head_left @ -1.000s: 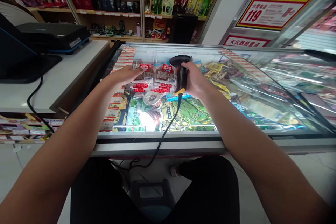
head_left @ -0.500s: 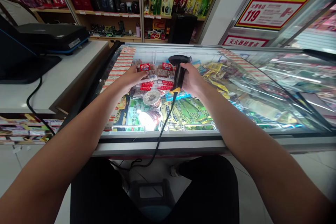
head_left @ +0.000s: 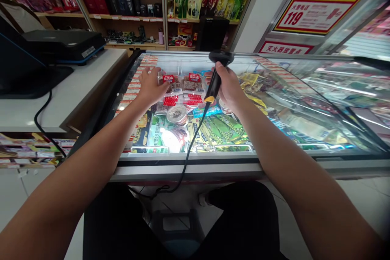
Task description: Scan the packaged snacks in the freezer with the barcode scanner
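My right hand (head_left: 229,86) grips the handle of a black barcode scanner (head_left: 214,83) with a yellow-orange base. Its round dark head points up and away, and its cord runs down over the freezer's front edge. My left hand (head_left: 150,85) is at the left side of a clear snack package (head_left: 173,84) with a red label. The fingers there are bent and apart, with the thumb at the package's edge. Beside it, to the right, lies a similar snack package (head_left: 193,84). Both appear to rest on the freezer's glass top (head_left: 240,61).
Under the glass are ice-cream cups (head_left: 176,114) and green packets (head_left: 225,126). At left, a counter (head_left: 27,109) carries a black scale-like device (head_left: 65,42). Stocked shelves (head_left: 122,18) stand behind. A small stool (head_left: 176,227) is below, between the legs.
My right hand has moved the scanner slightly right and turned it, its head now further up and right. My left hand's fingers have lifted and spread at the left package, which stays in place.
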Demonstrator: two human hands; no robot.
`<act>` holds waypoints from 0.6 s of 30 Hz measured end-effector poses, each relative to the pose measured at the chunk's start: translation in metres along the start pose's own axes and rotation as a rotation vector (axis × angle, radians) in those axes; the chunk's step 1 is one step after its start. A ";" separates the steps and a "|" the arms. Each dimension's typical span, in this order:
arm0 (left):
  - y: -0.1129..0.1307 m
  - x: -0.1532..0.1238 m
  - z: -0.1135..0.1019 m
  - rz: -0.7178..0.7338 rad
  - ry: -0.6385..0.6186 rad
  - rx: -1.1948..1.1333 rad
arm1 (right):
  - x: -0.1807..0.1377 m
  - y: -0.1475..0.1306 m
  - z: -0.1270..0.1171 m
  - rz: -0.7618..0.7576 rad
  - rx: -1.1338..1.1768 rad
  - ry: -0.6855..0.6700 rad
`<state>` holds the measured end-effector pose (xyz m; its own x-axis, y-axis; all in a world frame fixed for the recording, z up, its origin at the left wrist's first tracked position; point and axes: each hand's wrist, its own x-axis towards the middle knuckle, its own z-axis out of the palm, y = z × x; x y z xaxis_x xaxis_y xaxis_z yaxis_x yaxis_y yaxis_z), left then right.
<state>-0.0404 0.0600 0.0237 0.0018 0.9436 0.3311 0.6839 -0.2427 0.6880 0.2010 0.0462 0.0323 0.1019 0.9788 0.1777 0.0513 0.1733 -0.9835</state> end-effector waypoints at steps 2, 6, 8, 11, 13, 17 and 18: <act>0.015 -0.009 -0.005 0.138 0.027 -0.037 | -0.012 -0.009 0.008 -0.041 0.070 -0.003; 0.047 -0.031 -0.004 0.108 -0.330 -0.496 | -0.036 -0.015 0.028 -0.119 0.030 -0.084; 0.054 -0.040 0.004 0.081 -0.449 -0.667 | -0.044 -0.012 0.035 -0.176 -0.068 -0.140; 0.055 -0.047 0.021 0.043 -0.458 -0.801 | -0.050 -0.007 0.040 -0.201 -0.203 -0.216; 0.053 -0.048 0.030 -0.026 -0.392 -0.857 | -0.050 -0.006 0.039 -0.182 -0.216 -0.276; 0.053 -0.046 0.025 -0.148 -0.279 -0.890 | -0.036 -0.005 0.025 -0.215 -0.175 -0.325; 0.054 -0.045 0.020 -0.150 -0.261 -0.885 | -0.029 -0.003 0.019 -0.231 -0.185 -0.285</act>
<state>0.0114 0.0093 0.0334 0.1957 0.9736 0.1172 -0.1139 -0.0961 0.9888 0.1786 0.0195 0.0294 -0.2109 0.9122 0.3512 0.2214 0.3945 -0.8918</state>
